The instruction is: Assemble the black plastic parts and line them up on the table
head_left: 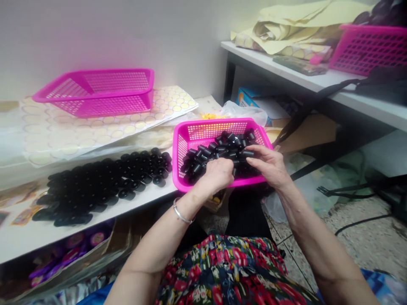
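Head view: the step in hand, as I judge it, is handling pieces from a heap of black caps [203, 151] in the near pink basket [219, 121]. My right grip [269, 164] pinches one cap [246, 154] between thumb and fingers; my left grip [219, 171], just left of it, is curled low over the heap, its fingertips hidden, so I cannot tell whether it holds anything. The next move, I'd say, calls for a light pinch, since the caps lie loose. Counting, I find three baskets: this one under my grips, a second basket [114, 106] beyond and left of them, and a third basket [375, 28] up to their right. The heap, and the desk caps [104, 180] standing close-packed on the desk [22, 237] left of my left grip, overlap too much to count.
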### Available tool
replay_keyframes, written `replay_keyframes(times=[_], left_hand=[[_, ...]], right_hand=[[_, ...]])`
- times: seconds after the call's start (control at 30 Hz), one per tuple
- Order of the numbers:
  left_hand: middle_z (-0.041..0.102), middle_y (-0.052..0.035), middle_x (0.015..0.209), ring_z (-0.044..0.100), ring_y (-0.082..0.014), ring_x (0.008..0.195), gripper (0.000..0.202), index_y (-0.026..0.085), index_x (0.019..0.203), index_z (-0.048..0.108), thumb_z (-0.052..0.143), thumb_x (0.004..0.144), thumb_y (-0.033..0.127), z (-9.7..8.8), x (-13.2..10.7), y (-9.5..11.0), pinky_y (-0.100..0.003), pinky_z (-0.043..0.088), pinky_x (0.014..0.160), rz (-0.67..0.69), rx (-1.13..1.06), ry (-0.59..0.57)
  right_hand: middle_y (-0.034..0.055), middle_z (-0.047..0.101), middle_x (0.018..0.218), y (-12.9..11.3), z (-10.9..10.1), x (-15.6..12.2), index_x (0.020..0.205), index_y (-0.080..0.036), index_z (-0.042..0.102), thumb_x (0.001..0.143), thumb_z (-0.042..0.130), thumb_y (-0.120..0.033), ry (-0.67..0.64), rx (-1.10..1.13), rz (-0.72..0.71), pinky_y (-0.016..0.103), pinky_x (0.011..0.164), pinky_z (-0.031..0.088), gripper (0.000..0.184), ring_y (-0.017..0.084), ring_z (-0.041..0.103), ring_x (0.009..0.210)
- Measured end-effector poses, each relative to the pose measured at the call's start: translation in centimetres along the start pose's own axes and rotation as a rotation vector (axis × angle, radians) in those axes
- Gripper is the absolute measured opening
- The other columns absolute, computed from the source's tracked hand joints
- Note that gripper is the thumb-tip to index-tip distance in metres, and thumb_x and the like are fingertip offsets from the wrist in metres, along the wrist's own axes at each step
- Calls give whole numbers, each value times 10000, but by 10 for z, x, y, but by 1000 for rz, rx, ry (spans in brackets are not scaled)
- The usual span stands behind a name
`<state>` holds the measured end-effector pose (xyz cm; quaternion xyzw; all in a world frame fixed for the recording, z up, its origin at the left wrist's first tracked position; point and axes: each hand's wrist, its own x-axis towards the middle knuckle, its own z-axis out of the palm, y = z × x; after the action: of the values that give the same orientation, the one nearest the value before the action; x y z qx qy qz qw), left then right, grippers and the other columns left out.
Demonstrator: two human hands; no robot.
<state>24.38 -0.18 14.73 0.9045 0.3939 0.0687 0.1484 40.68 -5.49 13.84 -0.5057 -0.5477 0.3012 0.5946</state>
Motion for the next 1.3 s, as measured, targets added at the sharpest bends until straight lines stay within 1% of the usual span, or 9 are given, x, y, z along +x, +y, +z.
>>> replay_keyframes(times=[0.13,0.23,0.33,0.43,0.5,0.73,0.83,0.97,1.3], left_hand=[[571,-134,769,594,-310,829,120,123,734,606,527,643,120,-6,9,-3,-380,437,705,46,98,-70],[564,-96,687,572,-259,706,63,132,658,605,579,609,162,-9,9,-15,-330,403,609,0,-56,-40],[543,-52,610,492,-142,544,184,108,683,625,679,629,275,-10,5,-28,-261,351,525,-95,-659,24],[592,-55,737,523,-99,578,403,68,869,623,779,578,299,-9,-4,-28,-213,386,533,-178,-1407,174],[602,-55,807,554,-100,619,523,65,970,600,818,536,260,-7,-12,-20,-208,423,547,-184,-1658,185],[593,-26,810,555,-85,624,465,119,1006,614,797,583,178,-2,-25,-8,-213,458,577,-58,-1863,23],[586,-30,774,560,-107,636,365,120,914,615,781,606,224,-1,-24,-17,-219,452,564,-153,-2066,45],[591,-37,772,545,-96,635,347,104,891,633,779,611,247,1,-24,-25,-204,450,577,-170,-2215,66],[605,-32,804,579,-100,673,354,98,898,649,790,580,158,1,-30,-29,-215,466,617,-113,-2106,203]], right_hand=[[46,648,911,6,-9,-7,1014,-134,647,647,747,-230,159,69,9,224,730,506,393,100,604,778],[48,638,954,10,-7,-11,1055,-142,634,695,723,-237,240,101,-30,213,754,499,382,90,593,813],[58,616,990,9,10,-17,1091,-141,600,743,683,-276,286,123,-62,212,705,499,382,97,581,811],[56,600,945,4,37,-20,1115,-143,557,785,635,-320,263,111,-60,206,603,475,382,88,552,709],[50,592,943,0,52,-19,1144,-152,525,799,616,-320,265,129,-69,207,622,481,394,84,545,705],[82,557,1102,-8,57,-9,1137,-150,549,824,580,-322,271,-71,-199,313,948,455,359,163,554,1010],[82,554,1093,-13,51,-15,1158,-160,543,843,567,-308,269,-142,-243,321,917,470,349,168,553,1008],[78,551,1080,-18,52,-30,1172,-166,539,859,545,-218,71,-280,-353,296,879,480,318,146,554,988],[121,563,1078,-20,67,-33,1214,-132,516,877,483,-142,-10,-532,-578,296,861,511,338,147,579,976]])
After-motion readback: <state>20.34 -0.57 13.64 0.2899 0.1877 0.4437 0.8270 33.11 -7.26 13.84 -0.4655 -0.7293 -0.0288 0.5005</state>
